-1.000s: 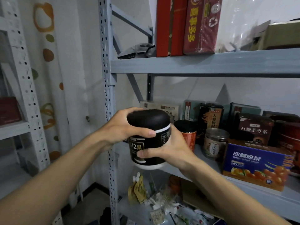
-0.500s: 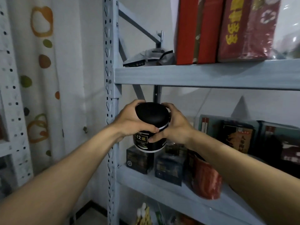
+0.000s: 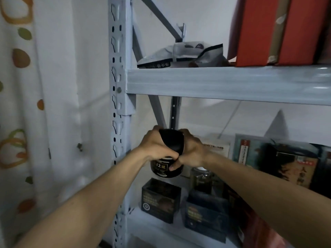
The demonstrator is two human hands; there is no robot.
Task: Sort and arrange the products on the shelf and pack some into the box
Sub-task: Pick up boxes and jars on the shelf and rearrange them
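While both hands clasp it, the round black jar with a domed matt lid and a pale band under the lid (image 3: 166,168) hangs in the air just inside the left end of the grey metal shelf unit (image 3: 215,83). It is below the upper board and directly above a dark square carton (image 3: 160,199) that stands near the front left corner of the lower board. The left hand (image 3: 155,145) is curled over the left side of the lid, thumb laid across its front. The right hand (image 3: 192,152) wraps the right side, its thumb pressed on the printed body.

It looks stiff-walled and smooth, so probably slippery under dry fingers. Its weight seems moderate, given that two hands share it, though the contents cannot be seen. Whether the lid is screwed tight cannot be told, so the safer hold is around the body below the pale band, not by the dome alone. A small clear glass jar (image 3: 200,179) stands just beside it on the right, atop a second dark carton (image 3: 206,210), and would likely be knocked by a careless set-down.
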